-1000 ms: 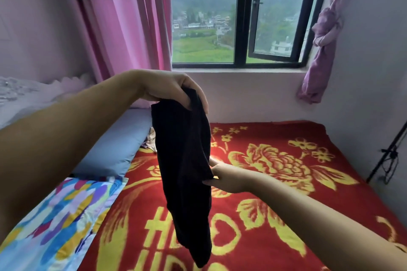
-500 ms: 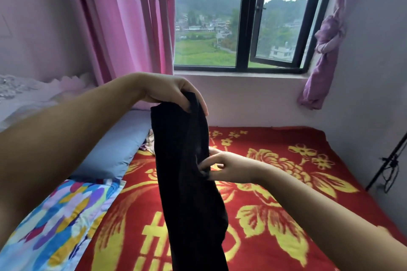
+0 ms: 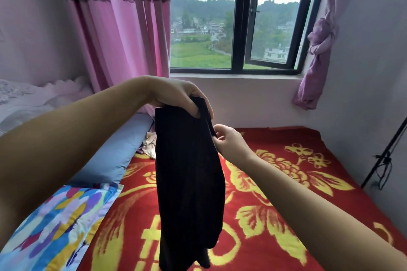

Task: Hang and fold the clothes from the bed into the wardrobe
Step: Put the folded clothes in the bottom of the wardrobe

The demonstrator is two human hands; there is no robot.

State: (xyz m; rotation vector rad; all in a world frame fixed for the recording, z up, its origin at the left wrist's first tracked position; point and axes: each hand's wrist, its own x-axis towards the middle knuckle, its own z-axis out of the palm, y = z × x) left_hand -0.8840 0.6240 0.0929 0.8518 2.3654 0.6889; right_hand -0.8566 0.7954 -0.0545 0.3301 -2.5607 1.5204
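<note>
Your left hand (image 3: 178, 97) grips the top edge of the black garment (image 3: 189, 178), fingers curled over the bunched fabric, and holds it up so the cloth hangs below that hand, its lower end dangling just above the red blanket (image 3: 286, 193). You look to be at the straightening step, getting one piece ready to fold or hang; no wardrobe is in view. Next you will need a second firm hold on the top edge so the cloth can be spread flat, and that calls for finding the far corner, not a fold in the middle. Both forearms reach forward, the left raised and crossing from the side, the left wrist bent down. Just below and to the right of the left hand, your right hand (image 3: 229, 141) pinches the garment's right edge between thumb and fingertips, palm turned inward. Beyond the left forearm lie a blue pillow (image 3: 114, 156) and a patterned quilt (image 3: 55, 222).
</note>
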